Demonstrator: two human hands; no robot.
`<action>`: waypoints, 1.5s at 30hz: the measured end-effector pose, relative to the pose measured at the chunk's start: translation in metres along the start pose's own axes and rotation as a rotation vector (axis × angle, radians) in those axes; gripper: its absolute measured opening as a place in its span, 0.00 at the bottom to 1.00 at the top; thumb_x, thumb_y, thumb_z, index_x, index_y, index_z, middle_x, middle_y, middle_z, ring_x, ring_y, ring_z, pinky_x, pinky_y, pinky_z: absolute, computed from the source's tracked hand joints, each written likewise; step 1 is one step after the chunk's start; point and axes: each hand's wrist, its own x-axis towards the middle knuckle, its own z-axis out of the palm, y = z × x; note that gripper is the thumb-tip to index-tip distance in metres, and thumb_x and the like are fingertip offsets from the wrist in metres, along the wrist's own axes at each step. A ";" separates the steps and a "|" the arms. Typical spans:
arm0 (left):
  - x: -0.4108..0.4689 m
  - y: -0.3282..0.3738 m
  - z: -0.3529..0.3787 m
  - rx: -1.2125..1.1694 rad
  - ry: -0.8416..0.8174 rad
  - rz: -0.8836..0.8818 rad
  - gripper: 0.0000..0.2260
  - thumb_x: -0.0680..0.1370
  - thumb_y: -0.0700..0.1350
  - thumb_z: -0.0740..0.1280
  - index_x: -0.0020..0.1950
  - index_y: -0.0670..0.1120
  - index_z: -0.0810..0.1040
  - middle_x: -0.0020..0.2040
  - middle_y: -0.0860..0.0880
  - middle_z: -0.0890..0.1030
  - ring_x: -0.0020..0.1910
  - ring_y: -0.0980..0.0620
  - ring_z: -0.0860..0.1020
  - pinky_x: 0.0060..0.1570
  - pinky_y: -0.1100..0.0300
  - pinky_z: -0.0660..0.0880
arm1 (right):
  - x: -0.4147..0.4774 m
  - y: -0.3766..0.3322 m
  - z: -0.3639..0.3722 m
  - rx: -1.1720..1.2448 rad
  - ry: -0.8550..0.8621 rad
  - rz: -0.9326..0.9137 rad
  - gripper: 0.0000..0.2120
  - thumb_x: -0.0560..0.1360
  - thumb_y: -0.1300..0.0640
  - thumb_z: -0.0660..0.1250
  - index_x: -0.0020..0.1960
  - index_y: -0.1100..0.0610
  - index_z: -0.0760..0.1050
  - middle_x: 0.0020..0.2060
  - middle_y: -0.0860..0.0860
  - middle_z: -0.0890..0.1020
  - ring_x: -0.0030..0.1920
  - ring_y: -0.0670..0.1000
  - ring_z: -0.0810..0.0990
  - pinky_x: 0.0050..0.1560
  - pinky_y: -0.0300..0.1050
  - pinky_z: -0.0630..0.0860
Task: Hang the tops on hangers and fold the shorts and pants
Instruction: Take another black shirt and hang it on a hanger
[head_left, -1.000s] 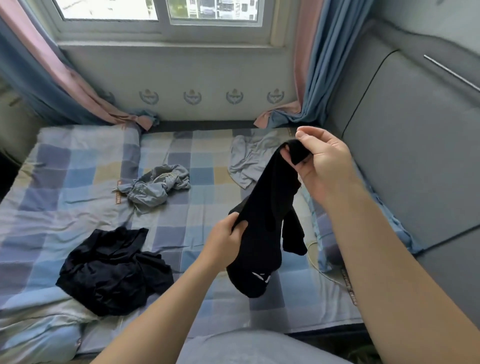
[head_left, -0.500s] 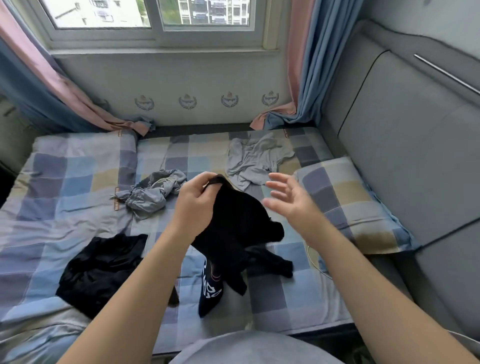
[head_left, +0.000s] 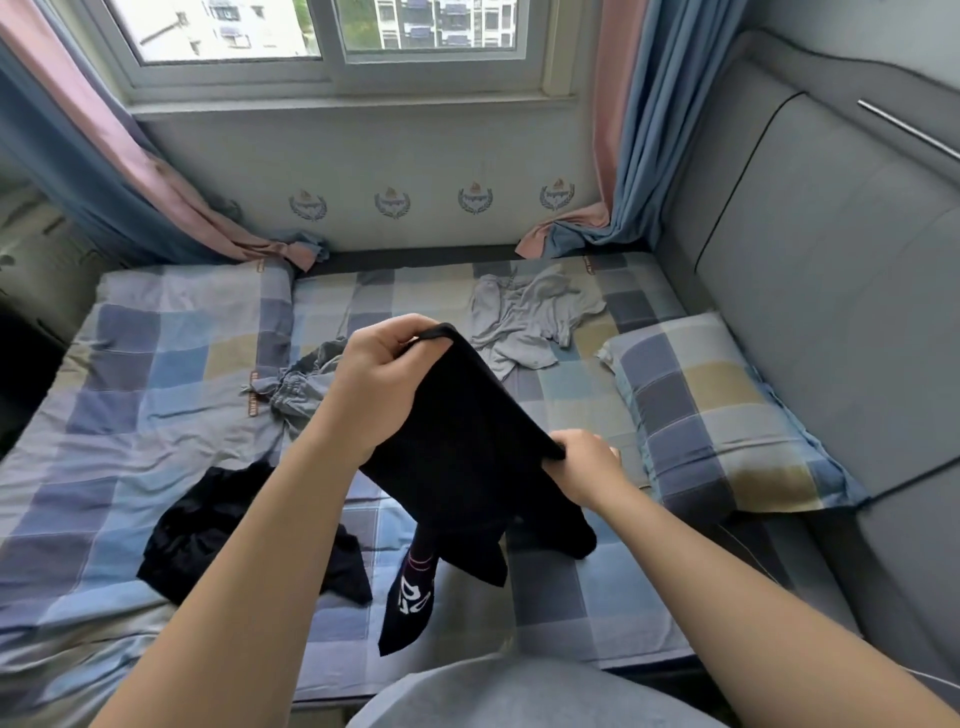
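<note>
A black garment with a white print near its lower end hangs above the checked bed. My left hand grips its upper far corner. My right hand grips the near corner of the same edge, so the edge runs taut between them. A crumpled black garment lies on the bed at the near left. Bunched grey-blue shorts lie behind my left hand, partly hidden. A light grey top is spread near the far edge.
The checked bed sheet covers the mattress. A checked pillow lies on the right against the grey padded headboard. Curtains hang at both sides of the window wall. No hangers are in view.
One second ago my right hand held the garment high; it let go, then took the near corner. My left hand rose to the upper corner, and the edge is now stretched.
</note>
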 end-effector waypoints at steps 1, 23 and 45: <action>0.000 -0.005 0.000 -0.029 0.039 -0.026 0.10 0.80 0.41 0.66 0.43 0.49 0.84 0.36 0.51 0.81 0.37 0.57 0.79 0.37 0.67 0.74 | 0.002 0.013 0.005 0.015 -0.021 0.056 0.17 0.78 0.55 0.61 0.31 0.50 0.69 0.28 0.47 0.73 0.37 0.57 0.72 0.44 0.49 0.66; -0.044 -0.044 0.076 -0.047 -0.556 -0.421 0.25 0.69 0.52 0.76 0.62 0.43 0.78 0.55 0.42 0.83 0.54 0.51 0.83 0.54 0.56 0.80 | -0.050 -0.080 -0.088 1.218 0.086 -0.041 0.06 0.81 0.67 0.58 0.52 0.59 0.71 0.41 0.58 0.81 0.39 0.56 0.85 0.40 0.49 0.83; -0.034 -0.008 0.063 -0.509 0.156 -0.490 0.09 0.84 0.46 0.63 0.52 0.41 0.76 0.48 0.40 0.86 0.47 0.40 0.86 0.43 0.45 0.84 | -0.066 -0.025 -0.007 0.719 -0.029 -0.182 0.19 0.68 0.44 0.72 0.56 0.46 0.73 0.56 0.46 0.81 0.57 0.47 0.80 0.57 0.48 0.78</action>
